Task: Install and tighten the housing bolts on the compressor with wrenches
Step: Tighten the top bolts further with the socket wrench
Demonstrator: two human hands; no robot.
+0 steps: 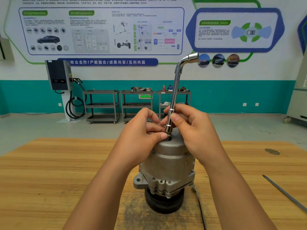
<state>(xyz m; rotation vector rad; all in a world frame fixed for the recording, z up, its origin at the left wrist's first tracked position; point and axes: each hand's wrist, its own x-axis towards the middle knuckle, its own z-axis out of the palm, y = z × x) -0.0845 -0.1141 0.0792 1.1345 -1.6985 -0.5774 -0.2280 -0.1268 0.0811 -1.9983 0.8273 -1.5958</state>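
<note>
Right grip point(191, 130): closed on L-shaped socket wrench point(174, 90), thumb & fingers pinching the shaft low down, just above the socket end. Left grip point(141, 135): thumb & forefinger pinched round the wrench's socket end, frame ctr; other fingers curled. Wrench stands near upright, leaning slightly right, bent head upper right of ctr. Socket sits over bolt point(168, 138); short threaded length shows betw. socket and housing top. How far bolt is in: cannot tell. Compressor point(167, 165) stands on end at lower ctr of frame, domed housing up, black pulley point(164, 203) down on bench point(49, 171). Small bolts visible round lower flange. Thin dark bar point(285, 193) lies on bench, lower right, well apart from compressor. Bkgd: metal carts point(103, 105) along wall, ctr; charger unit point(58, 75) w/ cable, left.
</note>
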